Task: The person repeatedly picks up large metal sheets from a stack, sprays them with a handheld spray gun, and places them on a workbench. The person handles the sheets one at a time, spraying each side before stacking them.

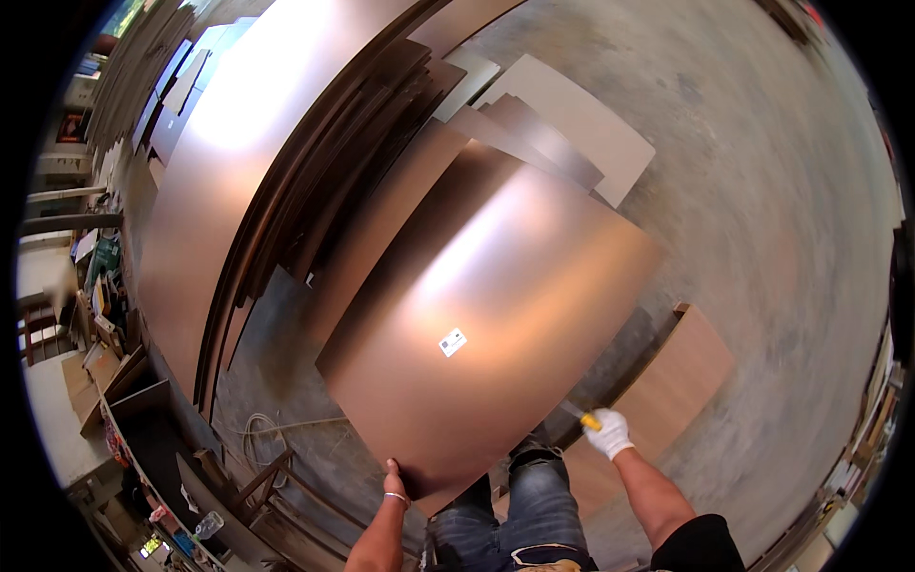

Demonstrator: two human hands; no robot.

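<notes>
Fingers of the bare left hand: thumb laid on the face of the copper-coloured panel at its near left edge, pinching the sheet; remaining fingers lie behind it, so their spread cannot be told. Right hand, in a white fabric glove: fingers curled together round the yellow handle of a tool.

Panel: thin, flat, smooth, satin sheen with a bright streak; roughly rectangular, sides bowed by the lens. Small white label on its face. Position: in front of the jeans, over the concrete floor. Beyond and left, a stack of brown sheets with dark, uneven edges. Right of the legs, a matte brown board.

Hard to make out: tool's working end is narrow, pale and blurred; contact with the panel's right edge cannot be told. Panel covers part of another brown sheet; whether its far end rests on anything is hidden. Left stack runs out of view at the top.

Orientation: panel's long axis slants from the left hand, lower left, to upper right, away from the body. Tool points up and left, toward the panel's right edge.
</notes>
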